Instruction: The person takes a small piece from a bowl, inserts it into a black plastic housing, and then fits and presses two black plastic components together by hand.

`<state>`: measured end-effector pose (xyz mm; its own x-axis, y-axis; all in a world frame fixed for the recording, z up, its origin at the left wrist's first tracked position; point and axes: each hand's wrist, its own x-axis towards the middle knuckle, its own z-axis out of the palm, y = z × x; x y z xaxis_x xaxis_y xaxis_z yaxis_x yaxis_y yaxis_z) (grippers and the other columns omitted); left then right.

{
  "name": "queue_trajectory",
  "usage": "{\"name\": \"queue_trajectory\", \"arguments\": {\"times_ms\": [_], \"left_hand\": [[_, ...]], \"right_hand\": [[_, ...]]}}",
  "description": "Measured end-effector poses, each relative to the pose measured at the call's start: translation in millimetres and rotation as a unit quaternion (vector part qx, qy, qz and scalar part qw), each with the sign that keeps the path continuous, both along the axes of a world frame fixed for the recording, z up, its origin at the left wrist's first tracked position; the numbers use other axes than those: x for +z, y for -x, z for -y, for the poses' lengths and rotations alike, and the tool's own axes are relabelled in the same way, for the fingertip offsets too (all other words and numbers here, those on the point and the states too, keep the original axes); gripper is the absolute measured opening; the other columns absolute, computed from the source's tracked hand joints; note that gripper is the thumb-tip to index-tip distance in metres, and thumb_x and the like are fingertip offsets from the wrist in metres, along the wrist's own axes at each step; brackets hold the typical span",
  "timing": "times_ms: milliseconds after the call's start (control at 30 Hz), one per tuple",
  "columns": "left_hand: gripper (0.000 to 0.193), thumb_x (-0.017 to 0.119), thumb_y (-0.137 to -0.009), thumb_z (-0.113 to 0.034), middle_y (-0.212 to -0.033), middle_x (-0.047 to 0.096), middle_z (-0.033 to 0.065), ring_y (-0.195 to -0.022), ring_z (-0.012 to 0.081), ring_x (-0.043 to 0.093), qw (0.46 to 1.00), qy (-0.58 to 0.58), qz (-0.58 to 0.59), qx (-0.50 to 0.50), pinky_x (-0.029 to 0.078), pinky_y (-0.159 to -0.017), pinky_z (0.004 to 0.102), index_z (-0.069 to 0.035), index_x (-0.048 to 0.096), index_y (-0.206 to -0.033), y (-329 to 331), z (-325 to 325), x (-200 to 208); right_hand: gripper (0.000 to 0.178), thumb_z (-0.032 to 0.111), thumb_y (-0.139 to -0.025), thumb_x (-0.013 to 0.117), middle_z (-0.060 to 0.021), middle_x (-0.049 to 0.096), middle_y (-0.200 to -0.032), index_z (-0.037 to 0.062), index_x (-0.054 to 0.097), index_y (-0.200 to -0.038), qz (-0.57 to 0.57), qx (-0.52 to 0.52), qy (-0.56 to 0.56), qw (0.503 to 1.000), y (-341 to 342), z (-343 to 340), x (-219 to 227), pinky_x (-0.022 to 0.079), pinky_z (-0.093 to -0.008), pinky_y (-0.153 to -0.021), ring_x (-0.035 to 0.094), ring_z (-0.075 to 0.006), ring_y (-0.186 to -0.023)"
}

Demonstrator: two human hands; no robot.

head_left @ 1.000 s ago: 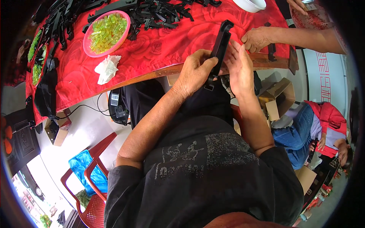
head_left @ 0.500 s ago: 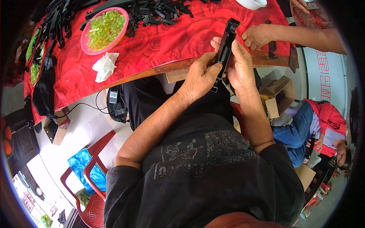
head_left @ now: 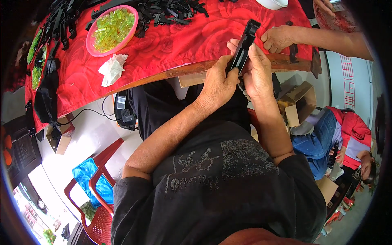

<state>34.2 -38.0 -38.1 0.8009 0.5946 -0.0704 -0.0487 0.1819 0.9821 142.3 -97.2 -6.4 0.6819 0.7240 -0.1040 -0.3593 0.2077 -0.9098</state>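
1. Long, narrow black plastic part with a notched upper end [head_left: 245, 44]: held up in both hands at the near edge of the surface, tilted, notched end pointing away from the wearer. Recessed side faces up, probably so its detail is readable from above.
2. Bare left hand [head_left: 219, 83]: grasping the part's lower half, thumb on the upper side, fingers mostly hidden. Low grip leaves the notched end uncovered; looks like the main hold.
3. Bare right hand [head_left: 259, 77]: wrapped loosely round from the other side, fingertips showing past the part's left edge, thumb along its right. Likely a brace against twist; exact contact is hidden.
4. Wood-edged surface under a red rose-patterned cloth [head_left: 179, 51]: just beyond the hands. Working off its edge probably gives the elbows room.
5. Round pink plastic bowl [head_left: 89, 47]: on the cloth, left of the hands, full of small translucent yellow-green pieces [head_left: 114, 29]. Rim presumably stops loose bits scattering.
6. Crumpled white tissue [head_left: 112, 70]: between bowl and near edge, out of the hands' way.
7. Loose heap of small black plastic parts [head_left: 165, 13]: farther back, right of the bowl, spread out, likely for easy picking.
8. Co-worker's bare hand [head_left: 277, 39]: right of the part, fingers curled at the cloth; can't tell if it holds anything.
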Motion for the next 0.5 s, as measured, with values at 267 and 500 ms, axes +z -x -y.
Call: {"name": "queue_trajectory", "arguments": {"times_ms": [267,500], "left_hand": [[0.026,0.052,-0.097,-0.006,-0.094,0.064,0.0081,-0.08,0.0112,0.062,1.0,0.008,-0.014,0.009,0.053,-0.071,0.0256,0.007,0.054,-0.118,0.8,1.7,2.3],[0.025,0.055,-0.095,-0.008,-0.084,0.065,0.0078,-0.067,0.0117,0.063,0.997,-0.053,-0.038,0.044,0.052,-0.062,0.0265,0.007,0.055,-0.116,-2.0,3.2,-2.2]], "right_hand": [[0.037,0.033,-0.102,0.053,-0.0186,0.067,-0.116,-0.0009,0.061,-0.115,-0.008,-0.003,0.006,1.0,3.8,0.0,2.7,0.056,-0.0265,-0.063,0.066,-0.0239,-0.108],[0.038,0.034,-0.101,0.054,-0.0183,0.068,-0.115,-0.0007,0.062,-0.116,-0.006,-0.006,0.012,1.0,3.5,-0.3,-1.6,0.054,-0.0249,-0.056,0.067,-0.0225,-0.104]]}}
